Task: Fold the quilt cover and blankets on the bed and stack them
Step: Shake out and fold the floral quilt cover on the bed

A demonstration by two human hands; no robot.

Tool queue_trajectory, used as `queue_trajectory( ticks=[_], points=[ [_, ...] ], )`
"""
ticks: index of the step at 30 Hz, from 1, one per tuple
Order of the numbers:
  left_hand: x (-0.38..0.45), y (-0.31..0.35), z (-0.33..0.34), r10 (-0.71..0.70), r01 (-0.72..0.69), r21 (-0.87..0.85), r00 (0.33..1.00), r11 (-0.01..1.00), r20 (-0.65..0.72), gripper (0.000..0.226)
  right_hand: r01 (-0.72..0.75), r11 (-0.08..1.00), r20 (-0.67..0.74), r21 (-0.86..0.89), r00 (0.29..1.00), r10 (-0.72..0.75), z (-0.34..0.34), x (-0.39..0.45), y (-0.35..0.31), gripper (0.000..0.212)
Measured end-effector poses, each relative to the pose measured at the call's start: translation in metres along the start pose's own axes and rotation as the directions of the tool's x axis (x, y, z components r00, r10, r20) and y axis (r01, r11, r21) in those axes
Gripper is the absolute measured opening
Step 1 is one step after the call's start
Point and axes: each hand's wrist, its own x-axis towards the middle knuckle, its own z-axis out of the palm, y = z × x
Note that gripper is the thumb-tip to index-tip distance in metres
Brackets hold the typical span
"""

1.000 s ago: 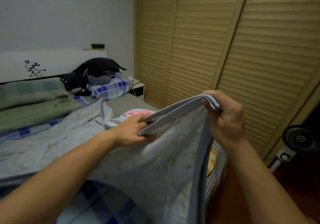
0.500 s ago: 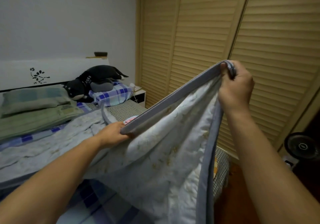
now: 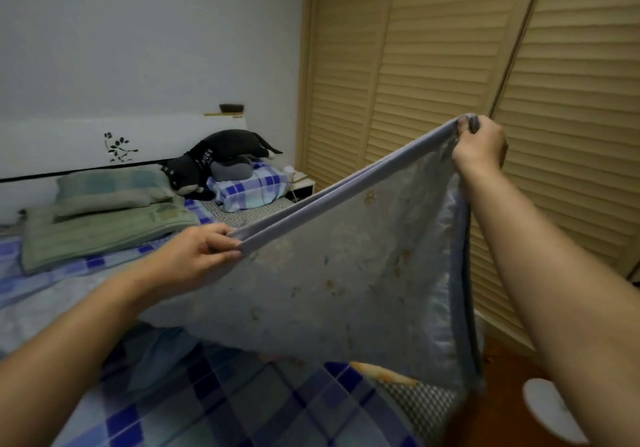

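A: Pale floral quilt cover with a grey-blue border (image 3: 346, 273), held up off the bed, doubled border edge stretched taut between both hands.

B: Grips?

A: Left hand (image 3: 194, 259) pinches the two border layers, fingers curled round them, low over the bed. Right hand (image 3: 479, 145) clenches the far corner, raised higher and further out. Cloth hangs slack beneath that line; its lower part drapes onto the bed below the left forearm.

B: Under the hands?

A: Blue-and-white checked bed sheet (image 3: 207, 405) below both forearms. A small-checked grey mat (image 3: 419, 405) shows under the hanging cloth, below the right forearm.

B: Beyond?

A: Past the left hand: a folded green blanket (image 3: 104, 232) with a green pillow (image 3: 107, 190) on top, then a white headboard with a black flower print (image 3: 69, 145). Between the hands, further back: a black plush cat (image 3: 214, 159) lying on a blue plaid pillow (image 3: 249, 187). Behind the right hand: tan louvred wardrobe doors (image 3: 433, 65).
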Motion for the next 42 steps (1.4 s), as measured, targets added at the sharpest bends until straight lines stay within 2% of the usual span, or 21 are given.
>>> queue_trajectory(
  ticks=[4, 8, 11, 14, 15, 17, 19, 22, 24, 26, 27, 28, 30, 32, 33, 36, 40, 42],
  points=[
    [-0.035, 0.002, 0.022, -0.085, 0.090, -0.203, 0.996, 0.975, 0.033, 0.027, -0.037, 0.999, 0.054, -0.001, 0.998, 0.037, 0.023, -0.012, 0.015, 0.032],
    [-0.059, 0.007, 0.040, -0.250, 0.215, -0.393, 0.967, 0.894, -0.040, 0.014, -0.105, 0.994, 0.094, 0.008, 0.990, 0.104, 0.040, -0.024, 0.023, 0.031],
    [-0.071, 0.018, 0.049, -0.318, 0.170, -0.568, 0.932, 0.805, -0.172, 0.014, -0.148, 0.986, 0.055, 0.081, 0.988, 0.144, 0.049, -0.033, 0.022, 0.030],
    [-0.084, 0.024, 0.058, -0.318, 0.121, -0.658, 0.930, 0.743, -0.187, 0.025, -0.168, 0.972, 0.098, 0.165, 0.983, 0.153, 0.061, -0.038, 0.020, 0.029],
    [-0.089, 0.022, 0.064, -0.306, 0.137, -0.634, 0.937, 0.761, -0.166, 0.022, -0.170, 0.971, 0.141, 0.168, 0.979, 0.147, 0.065, -0.038, 0.021, 0.028],
    [-0.096, 0.014, 0.084, -0.285, 0.213, -0.405, 0.950, 0.889, -0.125, 0.015, -0.169, 0.971, 0.182, 0.169, 0.973, 0.138, 0.072, -0.039, 0.023, 0.028],
    [-0.102, 0.004, 0.108, -0.270, 0.251, -0.182, 0.958, 0.951, -0.091, 0.026, -0.170, 0.970, 0.162, 0.172, 0.976, 0.143, 0.076, -0.043, 0.026, 0.028],
    [-0.106, -0.010, 0.140, -0.258, 0.257, -0.009, 0.965, 0.966, -0.040, 0.029, -0.202, 0.961, 0.075, 0.187, 0.979, 0.191, 0.076, -0.046, 0.026, 0.030],
    [-0.106, -0.019, 0.155, -0.261, 0.271, 0.080, 0.958, 0.959, -0.119, 0.034, -0.198, 0.959, 0.054, 0.204, 0.980, 0.191, 0.075, -0.041, 0.023, 0.030],
    [-0.100, -0.022, 0.164, -0.285, 0.311, 0.079, 0.928, 0.947, -0.241, 0.028, -0.179, 0.953, 0.068, 0.246, 0.984, 0.167, 0.075, -0.031, 0.022, 0.030],
    [-0.093, -0.019, 0.166, -0.281, 0.317, 0.086, 0.914, 0.944, -0.292, 0.038, -0.184, 0.950, 0.070, 0.251, 0.983, 0.172, 0.074, -0.024, 0.021, 0.029],
    [-0.086, -0.018, 0.168, -0.249, 0.301, 0.118, 0.912, 0.946, -0.325, 0.046, -0.205, 0.945, 0.075, 0.254, 0.979, 0.192, 0.073, -0.017, 0.022, 0.029],
    [-0.074, -0.010, 0.167, -0.118, 0.217, 0.224, 0.915, 0.950, -0.386, 0.044, -0.249, 0.934, 0.094, 0.257, 0.968, 0.232, 0.070, -0.002, 0.027, 0.029],
    [-0.064, -0.002, 0.166, 0.026, 0.116, 0.358, 0.930, 0.927, -0.367, 0.038, -0.269, 0.927, 0.108, 0.261, 0.962, 0.249, 0.066, 0.011, 0.034, 0.029],
    [-0.059, 0.001, 0.166, 0.034, 0.105, 0.389, 0.941, 0.915, -0.336, 0.035, -0.275, 0.922, 0.117, 0.273, 0.961, 0.252, 0.064, 0.016, 0.037, 0.030],
    [-0.043, 0.010, 0.172, -0.139, 0.225, 0.271, 0.943, 0.936, -0.301, 0.022, -0.273, 0.909, 0.143, 0.316, 0.961, 0.239, 0.062, 0.029, 0.041, 0.030],
    [-0.021, 0.020, 0.192, -0.313, 0.379, 0.112, 0.871, 0.919, -0.380, 0.023, -0.266, 0.858, 0.164, 0.440, 0.963, 0.214, 0.053, 0.044, 0.035, 0.027],
    [-0.010, 0.022, 0.200, -0.339, 0.401, 0.077, 0.851, 0.913, -0.401, 0.018, -0.228, 0.847, 0.149, 0.480, 0.973, 0.177, 0.047, 0.050, 0.030, 0.023]
  ],
)
